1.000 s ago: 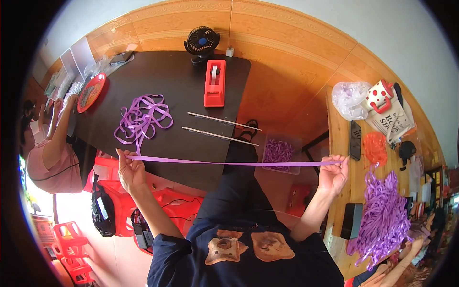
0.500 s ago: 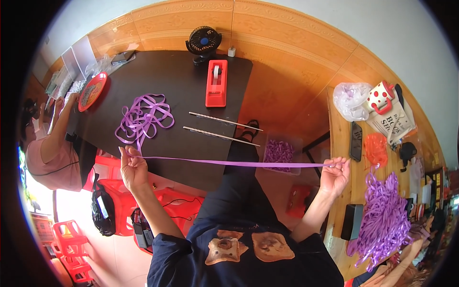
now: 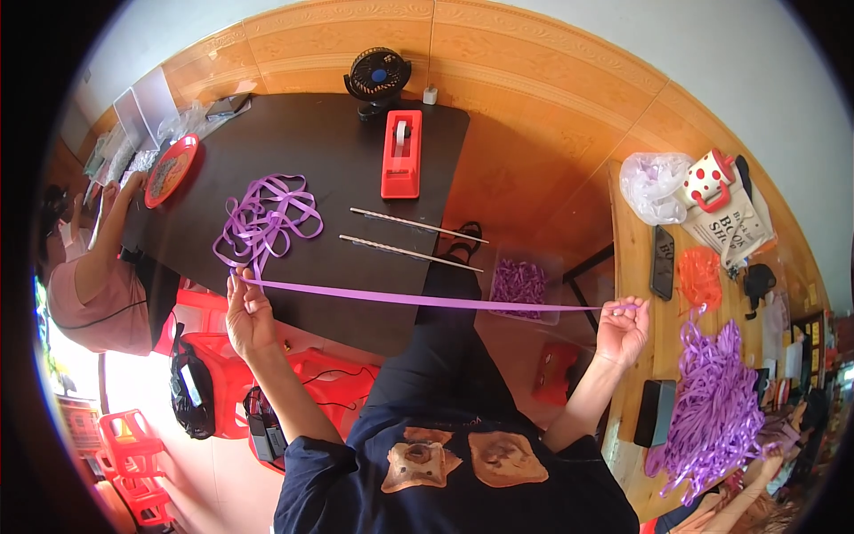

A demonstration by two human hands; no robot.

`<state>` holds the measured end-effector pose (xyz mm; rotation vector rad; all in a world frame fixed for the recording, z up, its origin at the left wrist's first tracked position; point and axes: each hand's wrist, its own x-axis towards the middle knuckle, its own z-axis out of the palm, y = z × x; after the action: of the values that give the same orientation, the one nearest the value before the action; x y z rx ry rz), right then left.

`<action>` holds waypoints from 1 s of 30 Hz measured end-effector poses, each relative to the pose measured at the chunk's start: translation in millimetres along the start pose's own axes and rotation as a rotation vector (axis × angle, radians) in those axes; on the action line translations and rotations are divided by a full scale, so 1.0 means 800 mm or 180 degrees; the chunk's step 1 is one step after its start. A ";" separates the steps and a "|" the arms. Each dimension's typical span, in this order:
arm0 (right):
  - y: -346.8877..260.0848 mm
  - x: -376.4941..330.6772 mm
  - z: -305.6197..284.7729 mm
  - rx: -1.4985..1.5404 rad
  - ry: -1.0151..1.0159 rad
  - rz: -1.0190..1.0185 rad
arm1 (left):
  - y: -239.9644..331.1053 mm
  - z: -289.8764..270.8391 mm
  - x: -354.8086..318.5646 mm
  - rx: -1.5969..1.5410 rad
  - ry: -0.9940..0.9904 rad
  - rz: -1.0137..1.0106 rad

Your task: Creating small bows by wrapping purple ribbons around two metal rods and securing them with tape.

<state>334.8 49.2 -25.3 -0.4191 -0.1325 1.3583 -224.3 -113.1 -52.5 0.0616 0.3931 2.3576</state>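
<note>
Your left hand [image 3: 252,313] and right hand [image 3: 623,333] each pinch a purple ribbon [image 3: 445,303], spanning from the dark table [image 3: 334,260] toward the wooden table [image 3: 660,343]. A gap separates these tables; mind their edges. Even tension should keep the ribbon flat, clear of two thin sticks [image 3: 418,225].

It looked like a small handcraft workroom, home or shop unclear: a red tape dispenser [image 3: 402,173] stood near the right edge of the dark bench [image 3: 342,169], purple ribbon [image 3: 712,405] lay heaped at the near end of the wooden bench [image 3: 633,360], and a co-worker [image 3: 102,303] sat by the dark bench's left edge, red plastic stools [image 3: 126,429] nearby.
</note>
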 end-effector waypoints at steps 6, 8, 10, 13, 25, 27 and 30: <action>-0.005 0.000 -0.006 0.0057 -0.0024 -0.0006 | -0.006 0.021 -0.012 -0.0811 -0.0017 -0.0558; -0.007 0.000 -0.008 0.0090 -0.0061 0.0002 | -0.006 0.020 -0.013 -0.0920 -0.0084 -0.0603; -0.007 0.000 -0.008 0.0121 -0.0100 0.0016 | -0.008 0.026 -0.017 -0.1029 -0.0150 -0.0642; -0.008 0.000 -0.010 0.0131 -0.0230 -0.0001 | -0.014 0.037 -0.026 -0.0970 -0.0397 -0.0631; -0.008 0.004 -0.017 0.0378 -0.0890 0.0126 | -0.030 0.067 -0.039 -0.1542 -0.1131 -0.0598; -0.008 0.005 -0.018 0.0398 -0.0938 0.0084 | -0.032 0.067 -0.039 -0.1492 -0.1209 -0.0653; -0.008 0.007 -0.019 0.0458 -0.0912 0.0084 | -0.037 0.067 -0.039 -0.1405 -0.1366 -0.0659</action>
<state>346.6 50.1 -38.0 -0.1040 -0.2645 1.4386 -173.7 -99.9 -8.3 0.2955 -0.3146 2.1005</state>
